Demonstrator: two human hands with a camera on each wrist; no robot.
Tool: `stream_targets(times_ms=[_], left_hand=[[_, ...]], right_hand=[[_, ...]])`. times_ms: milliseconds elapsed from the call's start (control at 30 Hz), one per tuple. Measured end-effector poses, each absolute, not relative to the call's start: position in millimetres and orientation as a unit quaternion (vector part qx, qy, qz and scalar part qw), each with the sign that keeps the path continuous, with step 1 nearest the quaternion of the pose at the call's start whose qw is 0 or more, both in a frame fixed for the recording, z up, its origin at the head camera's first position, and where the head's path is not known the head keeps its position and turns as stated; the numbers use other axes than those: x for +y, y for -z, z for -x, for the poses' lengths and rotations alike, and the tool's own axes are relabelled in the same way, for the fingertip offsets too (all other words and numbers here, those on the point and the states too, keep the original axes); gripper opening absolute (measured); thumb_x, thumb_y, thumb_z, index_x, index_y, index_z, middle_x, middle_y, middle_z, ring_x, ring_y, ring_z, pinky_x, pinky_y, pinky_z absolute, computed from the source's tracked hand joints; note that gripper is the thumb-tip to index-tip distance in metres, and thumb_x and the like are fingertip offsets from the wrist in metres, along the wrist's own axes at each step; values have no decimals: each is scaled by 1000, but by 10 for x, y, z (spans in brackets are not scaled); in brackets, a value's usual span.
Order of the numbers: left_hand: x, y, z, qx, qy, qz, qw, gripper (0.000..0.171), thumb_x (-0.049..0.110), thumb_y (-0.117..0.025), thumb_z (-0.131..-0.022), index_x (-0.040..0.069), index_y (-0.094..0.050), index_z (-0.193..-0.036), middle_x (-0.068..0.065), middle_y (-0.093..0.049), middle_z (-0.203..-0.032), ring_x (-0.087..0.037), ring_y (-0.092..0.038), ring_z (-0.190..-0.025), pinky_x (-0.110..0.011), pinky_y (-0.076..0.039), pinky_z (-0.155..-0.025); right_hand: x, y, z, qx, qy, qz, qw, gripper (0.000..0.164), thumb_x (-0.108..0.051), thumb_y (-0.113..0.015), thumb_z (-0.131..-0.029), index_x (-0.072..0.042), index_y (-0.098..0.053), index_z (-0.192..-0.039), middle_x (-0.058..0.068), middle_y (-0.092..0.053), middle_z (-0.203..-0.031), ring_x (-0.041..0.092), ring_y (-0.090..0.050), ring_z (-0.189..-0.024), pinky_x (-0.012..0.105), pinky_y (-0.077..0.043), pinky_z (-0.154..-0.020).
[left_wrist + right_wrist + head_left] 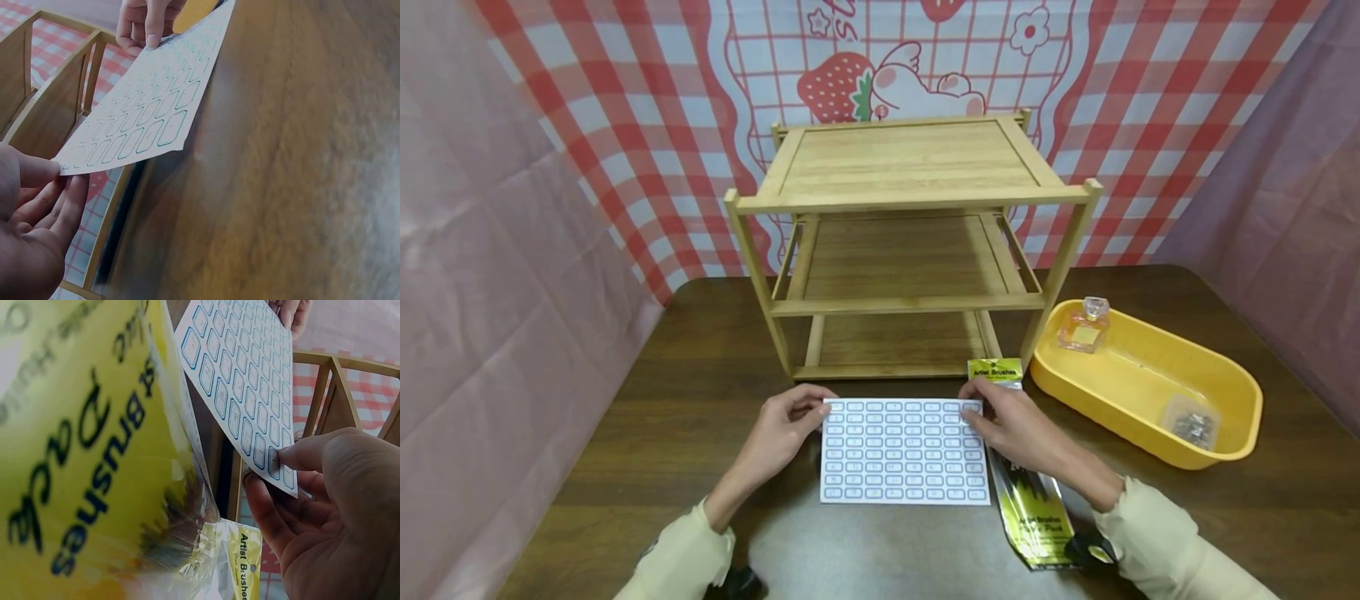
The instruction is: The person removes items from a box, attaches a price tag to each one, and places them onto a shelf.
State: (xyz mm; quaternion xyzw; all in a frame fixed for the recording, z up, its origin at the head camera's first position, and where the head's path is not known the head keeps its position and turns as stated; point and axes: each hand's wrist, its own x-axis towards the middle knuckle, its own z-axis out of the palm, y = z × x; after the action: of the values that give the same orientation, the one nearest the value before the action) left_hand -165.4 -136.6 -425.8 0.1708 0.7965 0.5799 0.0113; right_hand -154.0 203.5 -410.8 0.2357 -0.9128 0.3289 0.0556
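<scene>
Your left hand [782, 429] pinches the label sheet [904, 454] at its far left corner; your right hand [1018, 425] pinches the far right. Sheet lies between them, long axis hand to hand, neither hand nearer. Brush pack [1033, 521] runs lengthwise below your right hand, crowding that side. Wooden rack [906, 158] stands just beyond both hands; yellow basin [1142, 379], with glass bottle [1084, 332] and small clear box [1192, 423], right of your right hand.

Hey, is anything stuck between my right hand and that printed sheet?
Nothing visible is: the right hand pinches the printed sheet directly at its far right corner. The brush pack shows beside the sheet and partly behind the hand in the head view, but not in the grip.
</scene>
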Motion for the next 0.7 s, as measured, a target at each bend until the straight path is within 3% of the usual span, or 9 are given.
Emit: stream_targets(times_ms=[133, 467, 700], left_hand=[[-1371, 4217, 1625, 783, -600, -157, 31, 18, -1, -62, -101, -9, -67, -116, -16, -74, -100, -23, -71, -88, -35, -61, -80], [-1367, 4146, 1554, 766, -629, -125, 47, 19, -2, -62, -100, -10, -67, -116, -19, -74, -102, -22, -71, -88, -33, -61, -81], [-1339, 4102, 1514, 761, -637, -115, 43, 18, -3, -62, -100, -11, -67, -116, -19, -73, -101, -23, -71, -87, -31, -61, -79]], right_hand=[[2036, 4065, 1526, -911, -335, -230, 66, 13, -3, -71, -96, -5, -66, -107, -1, -67, -91, 10, -60, -78, 29, -55, -64], [2002, 3922, 1544, -913, -302, -229, 149, 16, -6, -74, -94, -4, -66, -107, 7, -63, -104, 25, -61, -93, 44, -58, -78], [1792, 3852, 1531, -878, -283, -320, 215, 18, -4, -79, -88, -6, -66, -100, 3, -64, -98, 20, -60, -92, 39, -57, -76]])
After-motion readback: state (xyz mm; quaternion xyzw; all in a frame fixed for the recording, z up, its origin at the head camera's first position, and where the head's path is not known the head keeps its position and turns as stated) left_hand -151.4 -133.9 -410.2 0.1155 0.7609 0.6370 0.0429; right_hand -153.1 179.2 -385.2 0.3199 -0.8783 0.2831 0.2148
